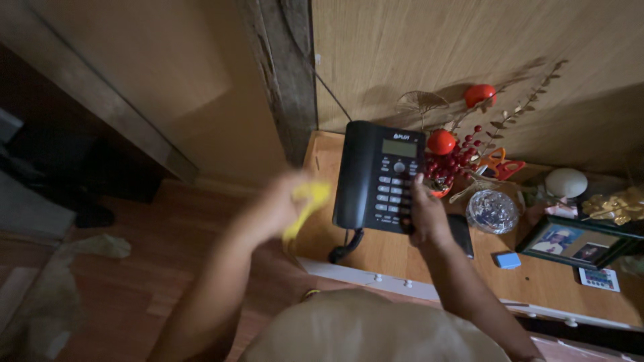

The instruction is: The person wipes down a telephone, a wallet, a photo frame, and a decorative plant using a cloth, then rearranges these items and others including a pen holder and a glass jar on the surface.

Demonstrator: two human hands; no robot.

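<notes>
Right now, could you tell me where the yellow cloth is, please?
The yellow cloth is in the left hand, left of centre in the head view, just left of the black telephone at the table's left edge.

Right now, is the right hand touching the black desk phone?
Touching. The head view shows the right hand resting on the keypad side of the black desk phone, fingers over its lower right edge, no gap visible.

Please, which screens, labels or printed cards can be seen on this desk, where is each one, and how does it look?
Phone display: top of the black desk phone, small greenish-grey rectangle.
Framed photo: desk's right side, dark frame, lying tilted.
Small printed card: below the frame, white with coloured marks.
The right hand rests on the keypad.
</notes>
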